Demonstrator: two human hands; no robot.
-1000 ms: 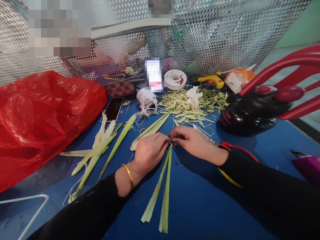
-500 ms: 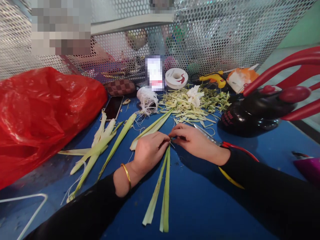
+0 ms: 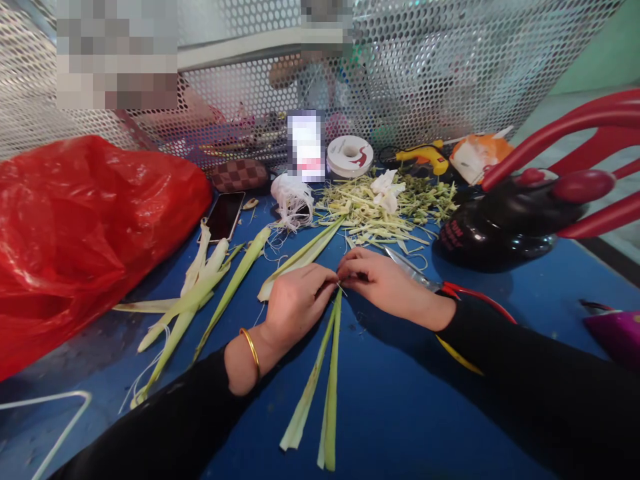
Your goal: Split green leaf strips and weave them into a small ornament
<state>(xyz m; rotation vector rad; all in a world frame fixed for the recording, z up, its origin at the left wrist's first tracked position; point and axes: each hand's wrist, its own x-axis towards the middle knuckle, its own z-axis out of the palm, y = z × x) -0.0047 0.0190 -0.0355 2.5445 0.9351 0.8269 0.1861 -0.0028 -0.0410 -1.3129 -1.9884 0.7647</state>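
While L hand (image 3: 299, 300) & R hand (image 3: 383, 283) are sitting fingertip to fingertip, leaf strips (image 3: 332, 393) are trailing below

Head view: both hands are resting low over the blue table (image 3: 400, 407), tips touching or nearly so, can't tell which. L thumb & fingers are pinching the top end of the strips; R thumb & finger are pressing together right beside it, but what's btwn them is too hidden to tell. A fine pale thread (image 3: 343, 289) is poking out just under the pinch.

Strips are lying on the wearer's side of the fingertips, long axis running from the pinch back toward the wearer & leaning slightly L. They're forming a narrow V, tops together, wider ends standing apart. L hand is sitting nearer that axis; R hand is staying off to its R.

Round about: a flat leaf (image 3: 307, 252) is lying just beyond L hand, pointing at the trimmings pile (image 3: 360, 207). Scissors (image 3: 413, 271) are lying just beyond R hand, handles partly hidden by the R sleeve (image 3: 525, 360). More leaves (image 3: 200, 287) are lying L, btwn the red bag (image 3: 100, 247) & flat leaf.
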